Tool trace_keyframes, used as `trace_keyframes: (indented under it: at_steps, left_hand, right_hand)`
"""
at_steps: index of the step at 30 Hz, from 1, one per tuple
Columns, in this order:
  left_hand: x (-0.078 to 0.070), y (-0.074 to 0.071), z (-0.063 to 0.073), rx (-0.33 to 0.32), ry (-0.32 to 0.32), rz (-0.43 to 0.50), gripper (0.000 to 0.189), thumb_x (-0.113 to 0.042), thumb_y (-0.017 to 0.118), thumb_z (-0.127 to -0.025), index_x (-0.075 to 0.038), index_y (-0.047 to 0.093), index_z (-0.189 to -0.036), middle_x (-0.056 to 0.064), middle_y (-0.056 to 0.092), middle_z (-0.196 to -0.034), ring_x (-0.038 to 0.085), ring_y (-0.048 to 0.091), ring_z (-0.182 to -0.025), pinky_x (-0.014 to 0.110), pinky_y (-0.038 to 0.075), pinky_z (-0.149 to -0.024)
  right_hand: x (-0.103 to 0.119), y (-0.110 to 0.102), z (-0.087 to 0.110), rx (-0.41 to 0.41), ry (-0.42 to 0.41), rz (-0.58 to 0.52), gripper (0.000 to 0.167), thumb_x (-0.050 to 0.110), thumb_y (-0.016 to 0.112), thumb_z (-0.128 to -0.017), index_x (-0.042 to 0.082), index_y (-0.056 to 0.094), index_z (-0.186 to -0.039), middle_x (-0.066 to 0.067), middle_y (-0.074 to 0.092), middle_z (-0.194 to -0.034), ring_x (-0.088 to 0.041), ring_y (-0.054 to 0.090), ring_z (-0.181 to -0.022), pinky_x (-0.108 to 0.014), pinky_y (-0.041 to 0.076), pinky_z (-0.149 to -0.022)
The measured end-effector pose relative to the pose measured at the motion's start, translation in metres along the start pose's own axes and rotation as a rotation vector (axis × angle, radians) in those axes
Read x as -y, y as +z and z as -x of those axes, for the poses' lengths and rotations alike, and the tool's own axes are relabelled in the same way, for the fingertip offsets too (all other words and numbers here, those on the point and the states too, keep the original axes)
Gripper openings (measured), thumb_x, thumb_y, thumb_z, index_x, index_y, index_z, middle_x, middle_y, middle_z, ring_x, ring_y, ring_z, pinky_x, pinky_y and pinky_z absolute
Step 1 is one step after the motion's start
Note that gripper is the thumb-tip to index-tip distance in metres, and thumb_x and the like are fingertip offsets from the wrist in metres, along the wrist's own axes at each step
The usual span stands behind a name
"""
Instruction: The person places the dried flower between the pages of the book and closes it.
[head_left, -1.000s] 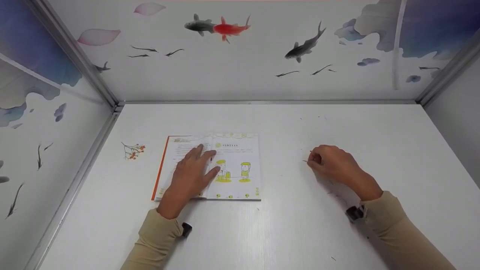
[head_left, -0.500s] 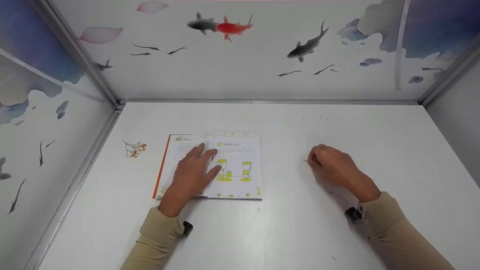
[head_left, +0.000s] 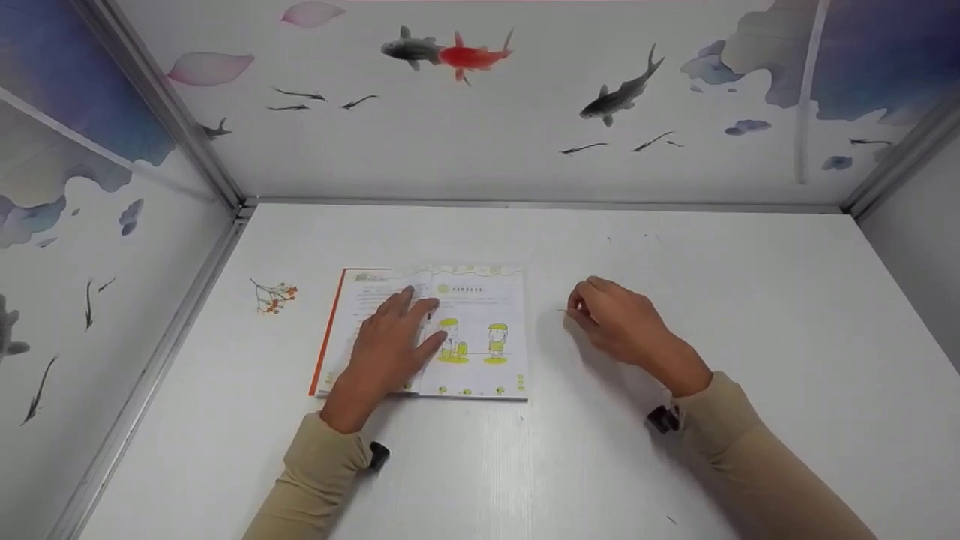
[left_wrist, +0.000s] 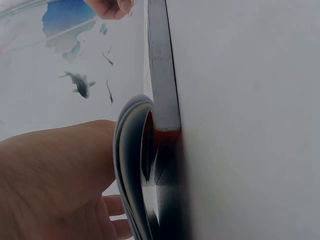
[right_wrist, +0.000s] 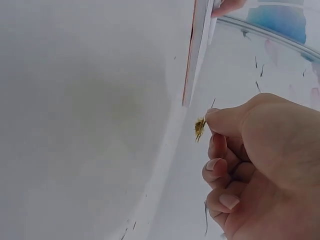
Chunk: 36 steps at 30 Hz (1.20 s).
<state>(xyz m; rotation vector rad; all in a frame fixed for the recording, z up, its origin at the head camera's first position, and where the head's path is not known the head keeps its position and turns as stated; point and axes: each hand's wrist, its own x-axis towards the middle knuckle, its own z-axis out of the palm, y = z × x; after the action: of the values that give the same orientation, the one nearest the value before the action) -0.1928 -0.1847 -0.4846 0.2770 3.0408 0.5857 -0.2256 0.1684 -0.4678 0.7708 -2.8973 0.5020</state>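
An open book with yellow cartoon drawings and an orange cover edge lies on the white table. My left hand rests on its left page near the fold, fingers spread. In the left wrist view the pages curve up beside the hand. To the right of the book, my right hand is held over the table. Its thumb and finger pinch a small dried yellowish flower with a thin stem, clearest in the right wrist view; the other fingers curl toward the palm.
A dried sprig with orange blossoms lies left of the book. Tiny dark bits are scattered over the table. White panels printed with fish and lotus enclose the table at back and sides.
My right hand has moved left toward the book, carrying the dried flower. My left hand stays on the page. The head view has shifted slightly.
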Motion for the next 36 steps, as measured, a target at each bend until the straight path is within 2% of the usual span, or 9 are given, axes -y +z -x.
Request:
trace_keyframes:
  at_steps: [8, 16, 23, 36]
  left_hand:
    - [0.0, 0.0, 0.0, -0.003, -0.002, -0.004, 0.059, -0.046, 0.068, -0.106, -0.023, 0.054, -0.159, 0.018, 0.035, -0.176, 0.041, 0.032, -0.164, 0.068, 0.034, -0.126]
    - [-0.003, 0.002, -0.001, 0.007, -0.007, -0.005, 0.058, -0.047, 0.068, -0.106, -0.024, 0.054, -0.158, 0.018, 0.035, -0.176, 0.042, 0.032, -0.164, 0.068, 0.034, -0.126]
    - [-0.002, 0.001, 0.0, 0.001, -0.005, -0.003, 0.058, -0.047, 0.067, -0.107, -0.024, 0.055, -0.158, 0.018, 0.035, -0.176, 0.041, 0.032, -0.164, 0.068, 0.035, -0.126]
    - [0.001, 0.002, 0.001, -0.026, 0.008, 0.0, 0.056, -0.046, 0.067, -0.107, -0.022, 0.056, -0.157, 0.019, 0.038, -0.174, 0.042, 0.035, -0.162, 0.068, 0.036, -0.124]
  right_hand:
    - [0.036, 0.016, -0.026, 0.021, -0.042, -0.01, 0.005, 0.013, 0.072, -0.105, 0.01, 0.07, -0.107, -0.002, 0.066, -0.096, -0.015, 0.061, -0.084, -0.031, 0.054, -0.07]
    - [0.059, 0.034, -0.042, 0.075, -0.07, -0.023, 0.008, 0.018, 0.07, -0.107, 0.011, 0.069, -0.109, -0.001, 0.065, -0.098, -0.015, 0.058, -0.086, -0.031, 0.053, -0.074]
    - [0.07, 0.043, -0.056, 0.114, -0.071, -0.04, 0.01, 0.021, 0.068, -0.109, 0.011, 0.07, -0.109, -0.002, 0.066, -0.099, -0.017, 0.059, -0.086, -0.034, 0.053, -0.075]
    - [0.074, 0.05, -0.067, 0.082, -0.109, -0.073, 0.006, 0.018, 0.07, -0.106, 0.013, 0.074, -0.105, -0.001, 0.068, -0.096, -0.015, 0.06, -0.082, -0.033, 0.054, -0.073]
